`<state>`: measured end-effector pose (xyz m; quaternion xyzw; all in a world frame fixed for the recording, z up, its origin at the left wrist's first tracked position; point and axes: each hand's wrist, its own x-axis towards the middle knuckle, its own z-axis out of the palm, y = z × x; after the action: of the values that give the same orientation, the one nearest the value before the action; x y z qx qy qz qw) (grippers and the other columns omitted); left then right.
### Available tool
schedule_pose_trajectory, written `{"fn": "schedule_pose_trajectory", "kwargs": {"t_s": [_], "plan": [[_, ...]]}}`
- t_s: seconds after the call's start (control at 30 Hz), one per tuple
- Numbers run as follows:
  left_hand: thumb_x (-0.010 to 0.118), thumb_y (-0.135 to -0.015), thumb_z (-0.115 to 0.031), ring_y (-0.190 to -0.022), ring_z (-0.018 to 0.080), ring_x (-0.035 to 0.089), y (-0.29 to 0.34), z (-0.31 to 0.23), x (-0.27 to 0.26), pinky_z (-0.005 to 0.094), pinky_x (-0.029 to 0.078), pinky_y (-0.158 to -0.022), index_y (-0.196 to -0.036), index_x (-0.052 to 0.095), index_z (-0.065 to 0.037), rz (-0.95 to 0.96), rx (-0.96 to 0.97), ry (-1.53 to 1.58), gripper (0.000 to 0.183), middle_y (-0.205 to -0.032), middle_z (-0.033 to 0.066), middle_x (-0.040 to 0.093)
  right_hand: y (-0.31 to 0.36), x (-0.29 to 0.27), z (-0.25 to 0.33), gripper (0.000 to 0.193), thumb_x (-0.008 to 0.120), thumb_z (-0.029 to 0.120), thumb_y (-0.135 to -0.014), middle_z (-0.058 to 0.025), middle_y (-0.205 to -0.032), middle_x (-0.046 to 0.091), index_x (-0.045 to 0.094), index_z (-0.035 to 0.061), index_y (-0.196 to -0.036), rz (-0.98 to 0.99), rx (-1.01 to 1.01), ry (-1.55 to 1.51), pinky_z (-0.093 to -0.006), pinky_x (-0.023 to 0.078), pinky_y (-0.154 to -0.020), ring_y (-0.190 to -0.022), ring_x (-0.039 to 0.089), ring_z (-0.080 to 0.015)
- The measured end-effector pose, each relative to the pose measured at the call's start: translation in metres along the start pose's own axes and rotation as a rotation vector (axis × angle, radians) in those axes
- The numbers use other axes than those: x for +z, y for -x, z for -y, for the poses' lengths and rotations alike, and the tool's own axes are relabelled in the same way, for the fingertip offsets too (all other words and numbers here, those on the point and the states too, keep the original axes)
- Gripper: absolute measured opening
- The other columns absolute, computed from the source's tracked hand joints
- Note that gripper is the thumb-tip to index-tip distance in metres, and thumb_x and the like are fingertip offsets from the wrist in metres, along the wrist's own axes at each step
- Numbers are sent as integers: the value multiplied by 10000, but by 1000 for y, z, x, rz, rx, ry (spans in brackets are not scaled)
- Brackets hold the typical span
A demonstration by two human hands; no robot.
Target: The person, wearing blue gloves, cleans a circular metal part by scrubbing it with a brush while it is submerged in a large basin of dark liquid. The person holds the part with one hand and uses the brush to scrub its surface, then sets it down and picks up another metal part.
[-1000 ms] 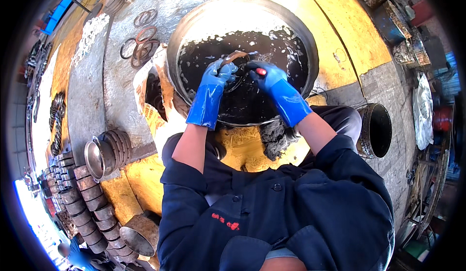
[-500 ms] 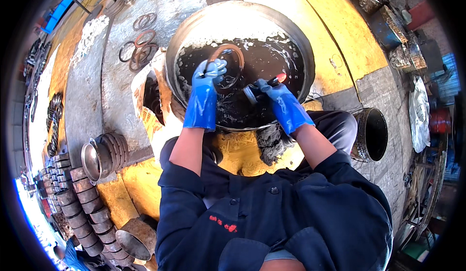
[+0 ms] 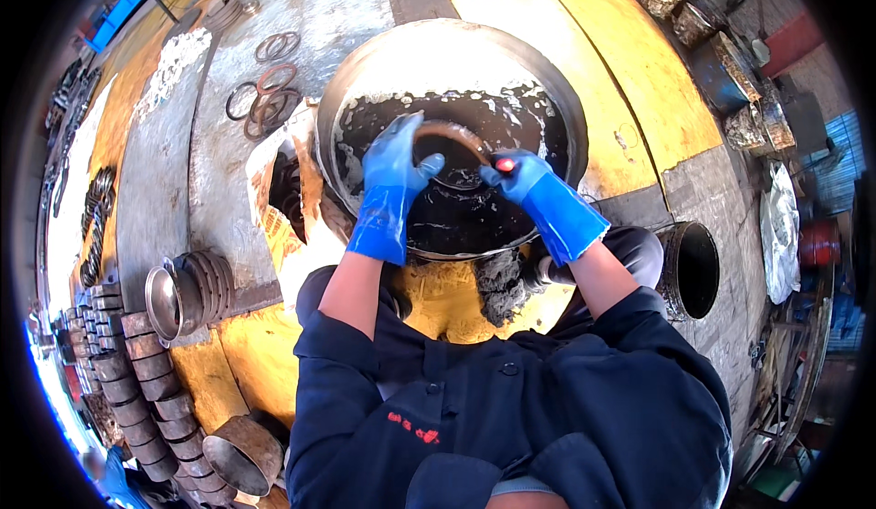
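In a blue rubber glove, my left hand [image 3: 392, 155] is closed on the left side of a brown ring [image 3: 453, 132], holding it above the dark liquid in a large round metal basin [image 3: 578, 144]. My right hand [image 3: 526, 181], gloved the same way, grips a brush with a red-ended handle [image 3: 505, 165] against the ring's right side. The brush's head is hidden by the glove and the ring. White froth floats on the liquid toward the far side.
Left of the basin stands a torn sack [image 3: 285, 190] with dark rings inside. Loose rings [image 3: 272, 108] lie on the metal plates beyond it. A dark rag [image 3: 500, 288] is between my feet, and a blackened can [image 3: 691, 270] lies at my right. Stacked metal sleeves [image 3: 151, 363] stand at the lower left.
My right hand has brought the brush up to the ring. The ring, upright before in my left hand, is now tilted flatter and reaches across to the right.
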<state>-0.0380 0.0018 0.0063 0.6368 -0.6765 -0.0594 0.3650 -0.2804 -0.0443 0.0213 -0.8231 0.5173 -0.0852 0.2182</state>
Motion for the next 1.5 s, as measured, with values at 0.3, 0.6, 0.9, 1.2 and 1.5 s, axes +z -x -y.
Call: {"fn": "schedule_pose_trajectory", "kwargs": {"t_s": [0.3,0.6,0.9,1.2,1.5], "plan": [[715,-839,-227,-1026,312,648,14,4,16,387,514,-880,-1094,680,-73,323,45,238,300,-1090,155,670,-15,39,-29,258,671,317,-846,-73,-1083,706,699,154,-1044,-81,-206,10,-413,544,-836,-999,668,-295],[627,-925,-215,-764,73,529,10,-8,-15,233,434,-733,-1025,675,-51,251,-651,905,197,-879,-13,653,7,24,8,201,692,210,-892,-89,-995,728,720,74,-1038,-218,-184,-629,-304,539,-834,-898,689,-182],[676,-923,-175,-624,69,550,7,34,22,194,405,-553,-1063,675,-62,144,-536,1070,180,-879,54,719,-26,62,2,238,652,255,-888,-106,-1042,721,711,153,-1095,-93,24,-469,-352,537,-868,-977,690,-247],[624,-954,-159,-922,119,646,16,15,0,257,496,-819,-1097,673,-19,85,-492,1053,205,-1029,68,712,-9,54,62,297,692,245,-888,-79,-985,703,690,48,-1110,181,504,-1588,-324,568,-663,-772,659,-174],[678,-922,-163,-819,49,561,5,3,7,214,452,-748,-1058,708,-45,101,-517,1087,182,-921,-24,672,-9,70,30,227,654,306,-892,-62,-992,726,730,186,-1069,89,175,-668,-348,543,-834,-894,694,-210]]}}
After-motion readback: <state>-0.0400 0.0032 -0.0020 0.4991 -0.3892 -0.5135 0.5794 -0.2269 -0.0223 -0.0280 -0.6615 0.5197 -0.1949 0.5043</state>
